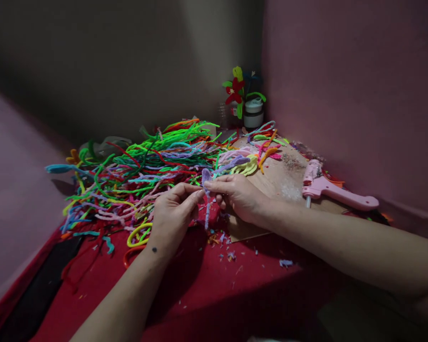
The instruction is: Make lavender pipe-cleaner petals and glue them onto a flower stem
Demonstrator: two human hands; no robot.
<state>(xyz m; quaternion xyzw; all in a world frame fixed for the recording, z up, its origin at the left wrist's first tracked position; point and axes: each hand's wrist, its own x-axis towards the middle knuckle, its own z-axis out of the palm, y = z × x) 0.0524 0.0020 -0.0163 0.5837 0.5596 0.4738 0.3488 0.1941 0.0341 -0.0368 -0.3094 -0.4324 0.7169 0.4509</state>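
A purple fuzzy stem piece (207, 176), widened like a petal at its top and thin below, stands upright between my hands. My right hand (237, 192) pinches it near the base of the wide part, coming in from the right. From the left, my left hand (174, 204) has thumb and forefinger pressed together at the stem's side. Behind my fingers lies a large heap of colourful fuzzy stems (164, 156). Another purple looped piece (235, 163) rests just beyond my right hand.
A pink glue gun (337, 189) lies at right on a wooden board (271, 178). Fuzzy flowers (235, 91) and a white-lidded container (253, 114) stand in the back corner. Yellow-handled scissors (139, 233) and a black flat object (43, 285) lie at left on red cloth (214, 294).
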